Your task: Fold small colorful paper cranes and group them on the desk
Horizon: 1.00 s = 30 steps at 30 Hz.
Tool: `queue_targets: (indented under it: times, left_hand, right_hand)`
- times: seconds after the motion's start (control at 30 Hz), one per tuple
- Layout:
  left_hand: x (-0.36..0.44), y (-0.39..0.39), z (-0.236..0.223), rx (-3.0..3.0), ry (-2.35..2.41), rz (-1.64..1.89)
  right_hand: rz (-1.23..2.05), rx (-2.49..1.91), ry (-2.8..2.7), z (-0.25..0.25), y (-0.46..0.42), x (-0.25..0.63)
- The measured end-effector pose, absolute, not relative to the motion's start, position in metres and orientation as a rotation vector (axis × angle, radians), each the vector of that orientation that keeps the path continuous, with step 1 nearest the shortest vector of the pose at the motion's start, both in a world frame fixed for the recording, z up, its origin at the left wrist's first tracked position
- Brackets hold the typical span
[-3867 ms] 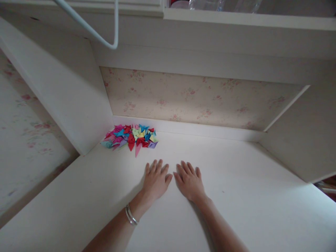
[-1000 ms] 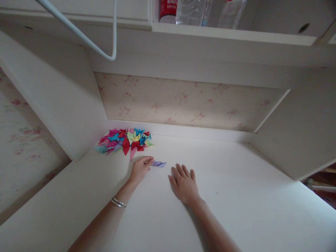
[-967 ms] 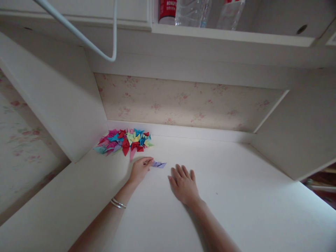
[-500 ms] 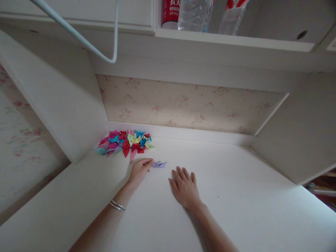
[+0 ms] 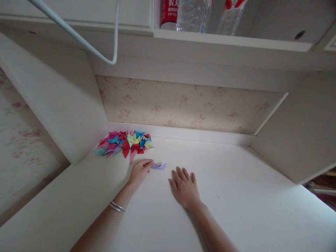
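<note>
My left hand (image 5: 141, 171) pinches one end of a small purple folded-paper crane (image 5: 159, 166) between thumb and fingers, low over the white desktop. The crane's far tip points right, and its near end is hidden in my fingertips. To the right, my right hand (image 5: 185, 187) lies palm down on the desk with its fingers spread, touching nothing but the surface. Behind my left hand, a heap of folded-paper cranes (image 5: 126, 143) in pink, red, blue, green, yellow and purple sits in the back left part of the desk.
The white desk (image 5: 236, 196) runs back to a low ledge below floral wallpaper (image 5: 170, 105). Side panels (image 5: 291, 133) close it in left and right. Overhead, a shelf (image 5: 236, 40) holds clear plastic bottles (image 5: 190, 15). A white bent rod (image 5: 86, 47) hangs at upper left.
Almost nothing differs. The purple paper crane's right tip has dipped slightly, and the view has shifted a little. My right hand has stayed in place.
</note>
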<state>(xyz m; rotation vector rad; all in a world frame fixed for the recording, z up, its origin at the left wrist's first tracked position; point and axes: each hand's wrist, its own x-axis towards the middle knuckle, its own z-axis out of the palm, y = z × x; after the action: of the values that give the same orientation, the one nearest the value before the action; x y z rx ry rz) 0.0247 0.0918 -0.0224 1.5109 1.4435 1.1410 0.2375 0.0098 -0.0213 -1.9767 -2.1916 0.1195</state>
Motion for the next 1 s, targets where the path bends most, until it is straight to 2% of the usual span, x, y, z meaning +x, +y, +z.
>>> queue_targets:
  times: [1.0]
  left_hand:
    - [0.025, 0.097, -0.034, 1.416, 1.373, 1.142]
  right_hand:
    - [0.119, -1.971, -2.194, -0.023, 0.011, 0.238]
